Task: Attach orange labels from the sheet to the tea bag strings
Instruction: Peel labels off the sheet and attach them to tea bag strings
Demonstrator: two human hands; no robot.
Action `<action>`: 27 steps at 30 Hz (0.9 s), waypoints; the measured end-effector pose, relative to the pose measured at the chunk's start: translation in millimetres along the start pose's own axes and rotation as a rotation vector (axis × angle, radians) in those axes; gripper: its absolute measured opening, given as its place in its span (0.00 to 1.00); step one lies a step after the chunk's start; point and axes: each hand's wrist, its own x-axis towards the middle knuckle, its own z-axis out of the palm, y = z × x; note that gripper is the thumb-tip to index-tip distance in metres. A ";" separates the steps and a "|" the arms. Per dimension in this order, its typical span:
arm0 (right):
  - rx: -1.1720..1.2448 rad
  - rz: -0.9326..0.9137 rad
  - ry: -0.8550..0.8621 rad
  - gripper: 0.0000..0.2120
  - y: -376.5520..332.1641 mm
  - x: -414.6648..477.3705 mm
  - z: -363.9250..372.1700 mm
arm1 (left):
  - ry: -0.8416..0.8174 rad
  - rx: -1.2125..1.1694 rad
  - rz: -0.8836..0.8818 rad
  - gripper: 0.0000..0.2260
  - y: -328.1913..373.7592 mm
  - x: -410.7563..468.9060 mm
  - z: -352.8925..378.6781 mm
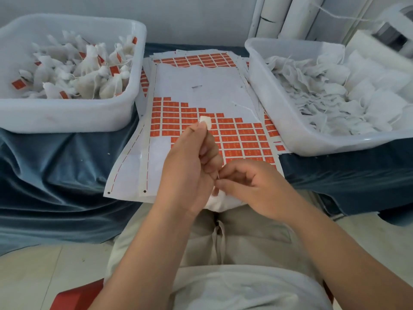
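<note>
A white backing sheet (201, 86) with rows of orange labels (237, 133) lies on the table between two tubs. My left hand (190, 166) is raised over the sheet and pinches a small peeled label (205, 121), its white back facing me. My right hand (248, 186) sits just to the right and lower, fingertips pinched on a thin tea bag string (218, 176). A white tea bag (218, 203) hangs under both hands, mostly hidden by them.
A white tub (67, 113) at the left holds several labelled tea bags. A white tub (279, 104) at the right holds several unlabelled bags with loose strings. More label sheets (201, 58) lie behind. Blue cloth (55, 175) covers the table. My lap is below.
</note>
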 end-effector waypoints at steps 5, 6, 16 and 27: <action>-0.018 0.032 -0.058 0.02 -20.7 -2.6 -3.2 | 0.086 0.432 0.114 0.12 1.5 -2.5 -2.3; -0.014 0.024 -0.063 0.02 -25.5 -3.6 -4.5 | 0.111 0.540 0.160 0.11 1.0 -2.8 -3.9; -0.419 -0.338 0.460 0.12 -51.0 -10.1 -7.7 | 0.026 0.651 0.140 0.12 -13.8 -8.0 1.5; -0.147 -0.205 0.586 0.04 -49.5 -7.0 -23.8 | -0.010 0.629 0.280 0.08 -28.5 -16.6 18.5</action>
